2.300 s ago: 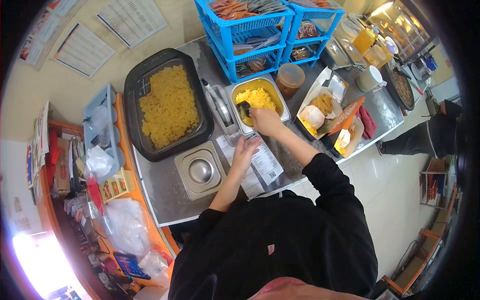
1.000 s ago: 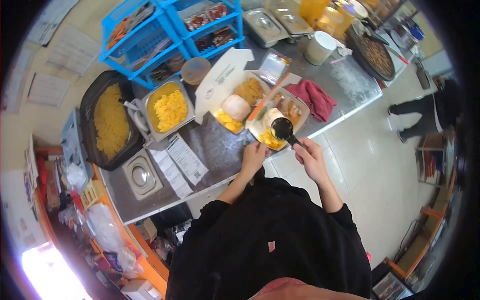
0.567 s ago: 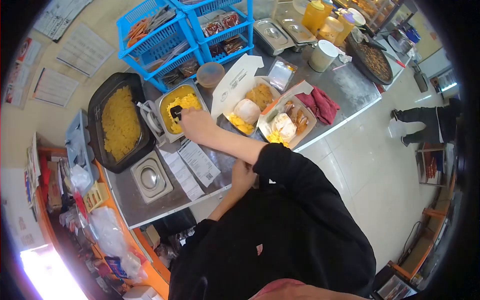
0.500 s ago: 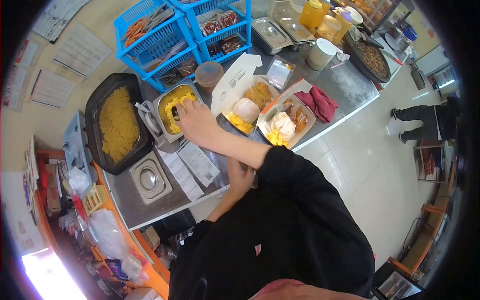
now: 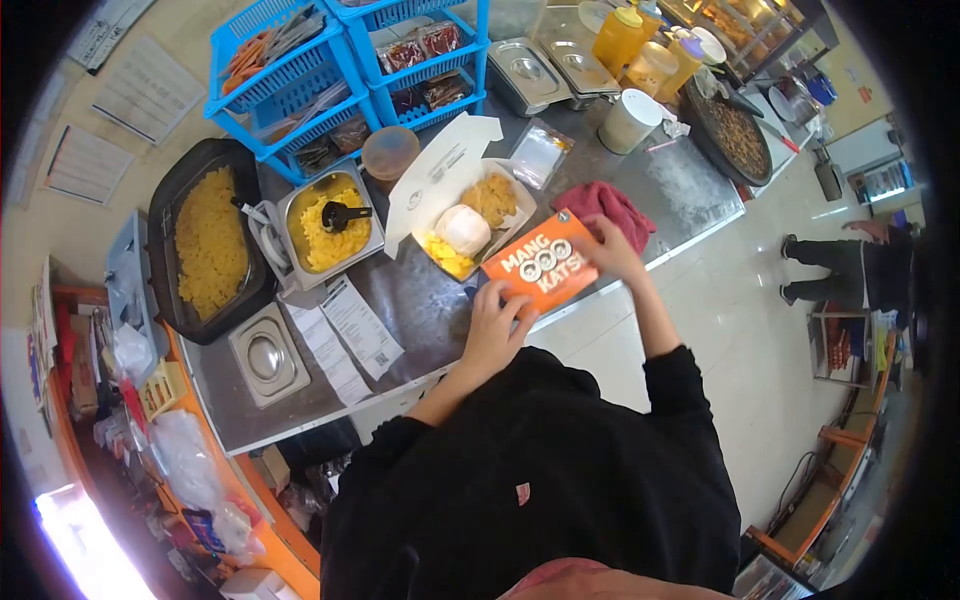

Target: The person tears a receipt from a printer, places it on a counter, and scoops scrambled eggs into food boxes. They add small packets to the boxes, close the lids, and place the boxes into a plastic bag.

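An orange takeout box printed "MANG KATSU" lies at the counter's front edge with its lid down. My left hand grips its near left corner, and my right hand holds its right side, fingers at the lid's edge. Just left of it stands an open takeout box holding a white mound of rice, a breaded brown piece and yellow pieces. Farther left, a black scoop rests in a metal pan of chopped yellow food.
A black tray of yellow food stands at the left, near a metal lid and paper receipts. Blue basket racks are behind. A red cloth lies beyond my right hand. Another person stands at the far right.
My right hand has let go in the yellow food pan, leaving the scoop there, and moved right. The right-hand box, open before, now has its lid down, with both my hands on it.
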`<state>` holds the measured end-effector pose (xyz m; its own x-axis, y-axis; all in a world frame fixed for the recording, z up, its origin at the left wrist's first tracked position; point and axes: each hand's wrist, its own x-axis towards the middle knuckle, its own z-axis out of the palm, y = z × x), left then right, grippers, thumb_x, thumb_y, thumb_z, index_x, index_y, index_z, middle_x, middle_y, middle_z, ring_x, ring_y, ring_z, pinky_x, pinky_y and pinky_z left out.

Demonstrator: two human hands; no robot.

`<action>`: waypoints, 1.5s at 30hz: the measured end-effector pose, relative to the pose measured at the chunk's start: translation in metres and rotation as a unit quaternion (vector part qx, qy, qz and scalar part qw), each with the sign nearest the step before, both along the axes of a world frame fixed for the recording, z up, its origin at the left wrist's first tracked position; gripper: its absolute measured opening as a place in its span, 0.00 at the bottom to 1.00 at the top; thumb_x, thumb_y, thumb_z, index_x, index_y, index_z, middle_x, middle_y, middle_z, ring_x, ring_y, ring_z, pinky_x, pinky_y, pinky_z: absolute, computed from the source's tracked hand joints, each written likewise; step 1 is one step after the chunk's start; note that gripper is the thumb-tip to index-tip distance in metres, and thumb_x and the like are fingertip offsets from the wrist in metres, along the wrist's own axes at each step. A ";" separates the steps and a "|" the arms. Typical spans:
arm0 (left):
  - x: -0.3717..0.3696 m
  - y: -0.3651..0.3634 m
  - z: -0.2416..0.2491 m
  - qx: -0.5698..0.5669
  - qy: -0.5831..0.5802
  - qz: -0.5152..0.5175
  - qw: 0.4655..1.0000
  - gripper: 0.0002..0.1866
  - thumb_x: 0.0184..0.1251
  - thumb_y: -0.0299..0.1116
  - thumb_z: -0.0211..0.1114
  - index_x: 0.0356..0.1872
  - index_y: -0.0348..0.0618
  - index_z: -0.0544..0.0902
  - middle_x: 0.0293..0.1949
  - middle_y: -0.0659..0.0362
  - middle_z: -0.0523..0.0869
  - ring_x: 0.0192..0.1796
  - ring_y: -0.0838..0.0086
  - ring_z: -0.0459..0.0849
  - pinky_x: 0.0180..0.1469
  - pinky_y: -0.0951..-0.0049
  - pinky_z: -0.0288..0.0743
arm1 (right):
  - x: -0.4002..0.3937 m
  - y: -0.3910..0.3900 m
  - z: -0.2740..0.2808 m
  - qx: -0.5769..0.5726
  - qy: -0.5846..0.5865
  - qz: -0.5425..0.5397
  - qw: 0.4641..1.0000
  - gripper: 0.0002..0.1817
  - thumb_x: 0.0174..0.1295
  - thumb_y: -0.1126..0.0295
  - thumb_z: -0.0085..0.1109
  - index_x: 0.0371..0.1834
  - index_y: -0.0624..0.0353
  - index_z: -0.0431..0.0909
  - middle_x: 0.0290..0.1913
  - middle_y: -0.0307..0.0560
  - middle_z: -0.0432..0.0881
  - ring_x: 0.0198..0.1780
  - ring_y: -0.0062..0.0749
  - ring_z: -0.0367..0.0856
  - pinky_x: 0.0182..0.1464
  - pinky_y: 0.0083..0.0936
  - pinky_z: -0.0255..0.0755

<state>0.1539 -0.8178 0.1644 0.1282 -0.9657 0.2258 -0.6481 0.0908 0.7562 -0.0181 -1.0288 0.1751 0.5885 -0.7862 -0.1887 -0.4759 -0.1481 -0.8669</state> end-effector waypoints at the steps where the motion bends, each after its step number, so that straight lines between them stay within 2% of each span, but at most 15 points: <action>1: -0.006 0.006 -0.008 -0.014 -0.003 0.031 0.999 0.21 0.62 0.35 0.62 0.53 0.37 0.70 0.58 0.43 0.66 0.62 0.48 0.63 0.63 0.56 0.59 | -0.011 0.003 -0.035 -0.154 0.045 0.010 0.987 0.30 0.55 0.57 0.64 0.56 0.64 0.70 0.48 0.58 0.75 0.51 0.43 0.75 0.55 0.33 0.68; 3: -0.009 0.017 -0.024 -0.042 -0.011 0.093 0.995 0.23 0.59 0.35 0.65 0.52 0.37 0.70 0.60 0.43 0.62 0.64 0.44 0.60 0.64 0.54 0.57 | -0.017 0.038 -0.050 -0.168 0.108 -0.029 0.979 0.34 0.55 0.57 0.62 0.64 0.57 0.64 0.50 0.65 0.70 0.55 0.57 0.70 0.60 0.39 0.63; 8: -0.012 0.022 -0.051 0.000 0.189 0.218 0.958 0.38 0.61 0.34 0.64 0.66 0.33 0.53 0.66 0.37 0.54 0.69 0.47 0.54 0.70 0.57 0.49 | -0.003 0.077 -0.053 -0.046 -0.058 0.012 0.997 0.37 0.59 0.58 0.60 0.65 0.69 0.57 0.53 0.68 0.71 0.59 0.51 0.70 0.61 0.37 0.63; 11: -0.002 0.011 -0.054 0.027 0.428 0.268 0.863 0.39 0.62 0.34 0.64 0.68 0.33 0.50 0.67 0.38 0.53 0.70 0.54 0.54 0.70 0.62 0.50 | 0.007 0.065 -0.013 0.105 -0.026 0.033 0.994 0.36 0.60 0.57 0.60 0.60 0.75 0.58 0.55 0.69 0.72 0.58 0.47 0.73 0.58 0.34 0.67; 16: 0.018 0.017 -0.010 0.201 0.356 0.307 0.859 0.28 0.66 0.39 0.59 0.59 0.28 0.68 0.58 0.45 0.72 0.56 0.70 0.73 0.57 0.72 0.66 | 0.009 0.025 0.006 0.068 0.148 0.066 0.984 0.30 0.58 0.49 0.57 0.40 0.75 0.75 0.34 0.61 0.82 0.38 0.39 0.83 0.41 0.32 0.73; 21: 0.020 0.018 0.021 0.201 0.457 0.256 0.828 0.24 0.68 0.43 0.57 0.51 0.28 0.78 0.46 0.52 0.83 0.47 0.75 0.79 0.50 0.77 0.70 | 0.020 0.020 0.004 0.111 0.152 0.089 0.978 0.31 0.58 0.49 0.56 0.42 0.75 0.77 0.35 0.60 0.83 0.37 0.39 0.83 0.41 0.32 0.73; 25: 0.027 0.022 0.011 0.220 0.402 0.258 0.850 0.23 0.68 0.42 0.57 0.50 0.28 0.78 0.42 0.53 0.85 0.43 0.77 0.80 0.48 0.77 0.71 | 0.021 0.010 0.010 0.192 0.116 0.069 0.972 0.30 0.60 0.50 0.54 0.42 0.74 0.78 0.35 0.61 0.83 0.38 0.42 0.83 0.43 0.32 0.73; 27: 0.030 0.025 0.009 0.222 0.393 0.256 0.855 0.22 0.67 0.40 0.58 0.51 0.28 0.78 0.40 0.52 0.86 0.39 0.77 0.81 0.43 0.76 0.72 | 0.022 0.012 0.011 0.101 0.177 0.105 0.973 0.28 0.62 0.51 0.52 0.42 0.73 0.79 0.35 0.63 0.83 0.40 0.48 0.83 0.45 0.35 0.73; 31: 0.026 0.027 0.012 0.219 0.290 0.241 0.900 0.22 0.67 0.36 0.56 0.55 0.28 0.74 0.46 0.45 0.81 0.49 0.65 0.80 0.50 0.69 0.71 | 0.023 0.022 0.001 0.008 0.246 0.132 0.960 0.28 0.65 0.54 0.50 0.49 0.74 0.74 0.32 0.62 0.82 0.35 0.49 0.83 0.41 0.36 0.73; 34: 0.010 0.029 0.020 0.213 0.187 0.252 0.925 0.24 0.67 0.30 0.51 0.62 0.30 0.65 0.56 0.36 0.68 0.60 0.45 0.69 0.59 0.63 0.66 | 0.028 0.055 0.018 -0.009 0.221 0.081 0.972 0.32 0.66 0.58 0.46 0.66 0.72 0.58 0.43 0.70 0.79 0.48 0.63 0.77 0.54 0.42 0.69; 37: -0.001 0.027 -0.036 0.058 0.123 0.271 0.953 0.25 0.67 0.28 0.50 0.65 0.34 0.64 0.61 0.34 0.62 0.63 0.43 0.65 0.62 0.63 0.64 | 0.016 0.075 -0.038 -0.104 0.064 0.063 0.991 0.37 0.68 0.60 0.43 0.72 0.69 0.39 0.57 0.74 0.69 0.58 0.64 0.69 0.60 0.41 0.63; 38: -0.004 0.028 -0.037 0.037 0.102 0.264 0.958 0.26 0.66 0.31 0.53 0.65 0.35 0.63 0.63 0.34 0.60 0.64 0.42 0.63 0.63 0.61 0.62 | 0.015 0.079 -0.034 -0.059 0.011 0.077 0.995 0.38 0.68 0.63 0.43 0.72 0.70 0.35 0.67 0.75 0.53 0.68 0.64 0.55 0.65 0.40 0.57; 41: 0.003 0.020 -0.033 -0.001 0.000 0.191 0.982 0.31 0.63 0.38 0.60 0.66 0.39 0.63 0.66 0.35 0.54 0.68 0.41 0.57 0.66 0.56 0.59 | 0.010 0.074 -0.031 -0.205 -0.032 0.141 0.968 0.39 0.64 0.61 0.51 0.73 0.63 0.42 0.70 0.68 0.49 0.71 0.65 0.46 0.68 0.43 0.54; 44: 0.016 0.016 -0.003 0.036 -0.131 0.056 0.989 0.38 0.54 0.45 0.68 0.66 0.46 0.65 0.68 0.37 0.53 0.69 0.42 0.54 0.66 0.51 0.57 | -0.007 0.054 -0.006 -0.351 0.076 0.415 0.836 0.42 0.57 0.58 0.61 0.72 0.53 0.51 0.73 0.59 0.45 0.74 0.64 0.38 0.70 0.48 0.49; 45: 0.015 0.015 0.000 0.048 -0.143 0.044 0.988 0.40 0.51 0.46 0.70 0.66 0.50 0.65 0.68 0.37 0.53 0.69 0.42 0.54 0.66 0.50 0.58 | -0.007 0.050 -0.007 -0.339 0.077 0.423 0.837 0.42 0.54 0.57 0.63 0.72 0.51 0.53 0.73 0.57 0.46 0.74 0.64 0.38 0.70 0.49 0.49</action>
